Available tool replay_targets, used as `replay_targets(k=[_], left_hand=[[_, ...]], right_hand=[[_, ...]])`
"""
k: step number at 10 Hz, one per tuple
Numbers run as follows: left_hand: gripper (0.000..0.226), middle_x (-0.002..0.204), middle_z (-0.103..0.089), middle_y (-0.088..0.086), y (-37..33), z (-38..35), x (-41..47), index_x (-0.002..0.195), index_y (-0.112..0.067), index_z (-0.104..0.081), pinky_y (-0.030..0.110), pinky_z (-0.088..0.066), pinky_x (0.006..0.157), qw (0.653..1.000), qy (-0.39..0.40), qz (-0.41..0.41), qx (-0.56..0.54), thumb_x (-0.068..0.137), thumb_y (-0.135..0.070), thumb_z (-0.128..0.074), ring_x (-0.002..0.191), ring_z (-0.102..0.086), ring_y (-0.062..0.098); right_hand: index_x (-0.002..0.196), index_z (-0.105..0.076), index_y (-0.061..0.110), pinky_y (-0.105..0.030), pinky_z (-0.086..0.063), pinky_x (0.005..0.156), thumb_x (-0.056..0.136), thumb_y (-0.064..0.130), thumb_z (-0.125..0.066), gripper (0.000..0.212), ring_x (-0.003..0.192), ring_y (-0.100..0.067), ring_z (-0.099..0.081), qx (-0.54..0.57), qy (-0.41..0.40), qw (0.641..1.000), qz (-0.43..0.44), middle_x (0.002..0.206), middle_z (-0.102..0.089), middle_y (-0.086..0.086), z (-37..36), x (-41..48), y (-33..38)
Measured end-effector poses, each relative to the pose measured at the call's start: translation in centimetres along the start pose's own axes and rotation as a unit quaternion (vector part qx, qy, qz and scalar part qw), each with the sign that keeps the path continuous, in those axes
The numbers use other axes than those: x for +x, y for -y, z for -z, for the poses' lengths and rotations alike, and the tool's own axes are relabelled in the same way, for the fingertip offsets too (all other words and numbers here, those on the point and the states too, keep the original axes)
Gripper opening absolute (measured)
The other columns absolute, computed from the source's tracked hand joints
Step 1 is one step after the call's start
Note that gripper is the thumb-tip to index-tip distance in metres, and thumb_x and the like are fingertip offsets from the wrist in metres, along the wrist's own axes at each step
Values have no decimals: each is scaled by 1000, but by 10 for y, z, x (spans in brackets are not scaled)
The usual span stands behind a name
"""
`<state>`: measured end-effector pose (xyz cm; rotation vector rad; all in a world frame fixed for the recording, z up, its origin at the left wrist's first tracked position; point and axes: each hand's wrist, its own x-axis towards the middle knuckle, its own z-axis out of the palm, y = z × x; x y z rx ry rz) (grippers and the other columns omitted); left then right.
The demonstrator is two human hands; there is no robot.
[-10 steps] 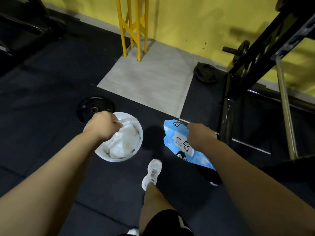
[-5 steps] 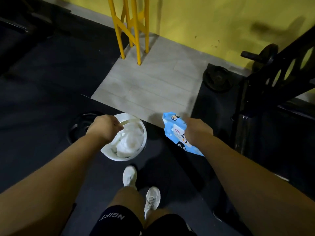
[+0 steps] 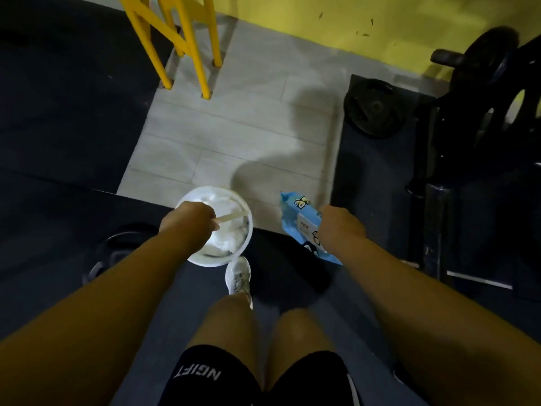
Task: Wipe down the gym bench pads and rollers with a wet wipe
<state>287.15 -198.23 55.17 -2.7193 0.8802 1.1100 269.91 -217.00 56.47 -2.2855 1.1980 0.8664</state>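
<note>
My left hand (image 3: 187, 221) grips the thin handle of a small white bucket (image 3: 218, 257), which hangs below it with crumpled white wipes (image 3: 227, 232) inside. My right hand (image 3: 341, 230) grips a light blue pack of wet wipes (image 3: 295, 219) with a penguin print, held at the same height just to the right of the bucket. Both arms reach forward over my legs. No bench pad or roller shows in this view.
A yellow metal frame (image 3: 190, 45) stands on pale floor tiles (image 3: 234, 130) ahead. A black weight plate (image 3: 374, 108) lies flat at the right, beside a black rack (image 3: 474, 136). Another plate (image 3: 123, 244) lies under my left arm. My white shoe (image 3: 238, 276) is on dark rubber matting.
I have stepped forward toward the pale tiles and yellow frame, carrying bucket and pack along. The rack has slid to the right edge. Both hands keep their grips.
</note>
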Motion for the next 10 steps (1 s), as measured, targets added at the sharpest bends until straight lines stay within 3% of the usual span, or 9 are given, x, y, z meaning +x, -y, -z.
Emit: replay_targets(k=[1, 3, 4, 6, 7, 8, 10], left_hand=[[19, 92, -63, 1, 7, -16, 75, 96, -19, -68, 30, -42, 69, 999, -6, -46, 27, 93, -31, -54, 84, -57, 20], [17, 84, -52, -7, 8, -63, 200, 99, -25, -68, 30, -43, 73, 996, -9, -64, 53, 95, -26, -52, 82, -51, 17], [18, 88, -53, -1, 9, -92, 262, 104, -21, -67, 29, -40, 73, 996, -6, -57, 69, 94, -27, -53, 92, -58, 24], [20, 96, -59, 2, 3, -140, 348, 109, -21, -65, 28, -42, 73, 992, -28, -64, 102, 94, -26, -54, 85, -56, 22], [21, 100, -60, 2, -1, -163, 376, 113, -22, -63, 30, -48, 79, 982, -52, -121, 135, 94, -25, -53, 89, -59, 22], [22, 109, -61, 4, -11, -169, 386, 112, -21, -63, 34, -49, 81, 979, -81, -143, 118, 95, -24, -50, 97, -58, 24], [32, 112, -60, 7, -19, -153, 379, 120, -16, -57, 40, -50, 86, 987, -50, -94, 118, 95, -35, -48, 101, -59, 26]], right_hand=[[107, -51, 10, -34, -45, 68, 92, 12, -51, 15, 88, -28, -56, 5, 8, 1000, -12, 109, -59, -13, -13, 68, 11], [113, -50, 16, -34, -45, 66, 88, 9, -55, 26, 82, -25, -52, -55, 28, 998, -23, 109, -58, -8, -69, 193, 19], [117, -50, 16, -32, -41, 64, 89, 9, -53, 29, 84, -24, -51, -84, 31, 996, -8, 111, -58, -8, -103, 256, 19], [116, -49, 15, -31, -41, 64, 92, 10, -49, 25, 83, -25, -52, -74, 6, 997, 22, 107, -59, -8, -157, 351, 1], [123, -46, 15, -31, -39, 68, 93, 11, -49, 30, 100, -25, -55, -118, -13, 993, 2, 119, -55, -6, -174, 380, -16], [121, -47, 16, -29, -37, 66, 94, 18, -50, 27, 94, -22, -54, -140, -10, 990, 10, 117, -54, -4, -177, 387, -23], [129, -50, 24, -27, -41, 66, 96, 26, -47, 32, 98, -22, -58, -201, 74, 972, 101, 120, -57, -3, -163, 375, -25]])
